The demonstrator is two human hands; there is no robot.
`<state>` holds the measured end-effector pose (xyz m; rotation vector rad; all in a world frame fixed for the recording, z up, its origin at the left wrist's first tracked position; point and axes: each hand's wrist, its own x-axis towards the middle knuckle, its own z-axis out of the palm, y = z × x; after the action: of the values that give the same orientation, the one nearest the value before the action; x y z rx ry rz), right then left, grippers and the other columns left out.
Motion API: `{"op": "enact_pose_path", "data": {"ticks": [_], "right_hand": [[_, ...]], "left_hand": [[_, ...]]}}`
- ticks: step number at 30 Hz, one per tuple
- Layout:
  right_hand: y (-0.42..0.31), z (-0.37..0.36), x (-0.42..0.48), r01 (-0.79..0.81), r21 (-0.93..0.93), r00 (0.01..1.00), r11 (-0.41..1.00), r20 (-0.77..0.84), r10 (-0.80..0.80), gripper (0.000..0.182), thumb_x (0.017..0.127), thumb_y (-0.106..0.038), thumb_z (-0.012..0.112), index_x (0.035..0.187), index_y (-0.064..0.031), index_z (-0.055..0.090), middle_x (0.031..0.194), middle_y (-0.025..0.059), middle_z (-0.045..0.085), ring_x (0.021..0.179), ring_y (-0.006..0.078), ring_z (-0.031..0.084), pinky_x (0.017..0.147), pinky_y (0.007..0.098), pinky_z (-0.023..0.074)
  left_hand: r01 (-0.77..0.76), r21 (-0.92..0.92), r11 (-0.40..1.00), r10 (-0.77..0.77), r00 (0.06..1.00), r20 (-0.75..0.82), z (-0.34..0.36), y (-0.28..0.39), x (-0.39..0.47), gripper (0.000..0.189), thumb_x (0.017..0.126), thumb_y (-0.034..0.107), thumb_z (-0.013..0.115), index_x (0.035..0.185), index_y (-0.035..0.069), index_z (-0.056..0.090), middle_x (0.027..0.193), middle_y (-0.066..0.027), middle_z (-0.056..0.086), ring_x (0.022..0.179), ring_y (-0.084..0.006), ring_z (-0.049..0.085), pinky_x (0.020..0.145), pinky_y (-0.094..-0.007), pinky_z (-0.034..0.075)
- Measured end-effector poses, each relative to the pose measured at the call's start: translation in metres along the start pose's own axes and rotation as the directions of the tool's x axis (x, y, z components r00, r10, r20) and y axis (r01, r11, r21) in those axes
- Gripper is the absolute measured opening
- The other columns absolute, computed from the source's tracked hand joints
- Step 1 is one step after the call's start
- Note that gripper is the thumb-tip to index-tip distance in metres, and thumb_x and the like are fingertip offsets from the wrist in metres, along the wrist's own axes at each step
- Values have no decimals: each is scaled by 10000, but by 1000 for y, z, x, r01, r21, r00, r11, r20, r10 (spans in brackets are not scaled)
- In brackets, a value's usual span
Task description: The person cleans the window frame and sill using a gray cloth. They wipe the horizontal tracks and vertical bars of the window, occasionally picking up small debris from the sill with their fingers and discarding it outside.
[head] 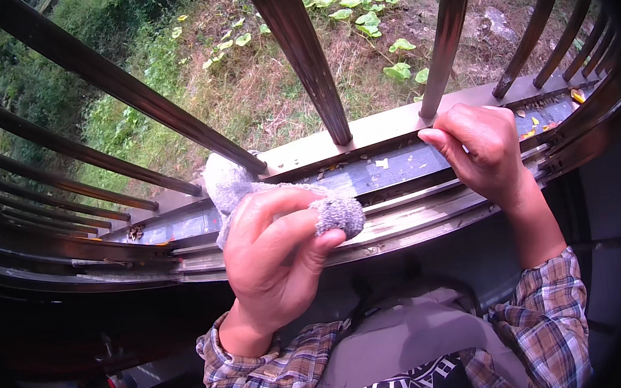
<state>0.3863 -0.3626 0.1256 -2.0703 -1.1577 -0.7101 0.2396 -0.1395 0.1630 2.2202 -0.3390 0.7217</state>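
Note:
My left hand [271,254] grips a grey terry cloth [230,179], with one bunched end pinched between thumb and fingers. The rest of the cloth drapes behind the hand, over the outer metal ledge [295,156] at the foot of a railing bar [168,109]. My right hand [477,150] is curled, thumb against the fingers, just in front of another bar's base [438,92]. Nothing shows in its grasp, though its palm side is partly hidden. Below both hands run the metal window-track rails [413,215].
Dead leaves [531,129] and a pale scrap [381,163] lie in the dusty channel [398,171] between ledge and track. More dark metal bars [302,54] stand along the ledge. Beyond them is a grassy slope [278,96] with broad-leaved plants [369,20].

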Motion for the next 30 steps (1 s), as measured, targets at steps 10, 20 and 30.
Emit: {"op": "enact_pose_path", "data": {"ticks": [10,20,30], "right_hand": [[10,-6,-5,-17,210,995,978,-89,36,187,766,-62,739,698,-38,567,587,86,523,509,267,548,468,367,411],[5,-15,-9,20,251,990,968,-139,15,175,752,-49,751,704,-40,583,592,82,540,495,258,549,452,343,407],[-4,-19,-9,60,295,991,954,-136,-20,174,748,-44,748,702,-38,580,586,75,529,487,251,539,450,334,400]], "left_hand": [[-211,282,936,51,874,484,54,-10,9,354,711,265,771,1029,137,682,1105,-93,560,983,-303,547,803,-431,469],[-220,696,684,-110,911,397,-5,-24,-39,360,645,-7,620,982,96,692,1008,-126,558,883,-292,574,715,-387,478],[-211,533,819,-58,894,444,11,-21,-23,393,669,-25,614,1025,122,694,963,-111,541,831,-274,553,718,-371,446]]}}
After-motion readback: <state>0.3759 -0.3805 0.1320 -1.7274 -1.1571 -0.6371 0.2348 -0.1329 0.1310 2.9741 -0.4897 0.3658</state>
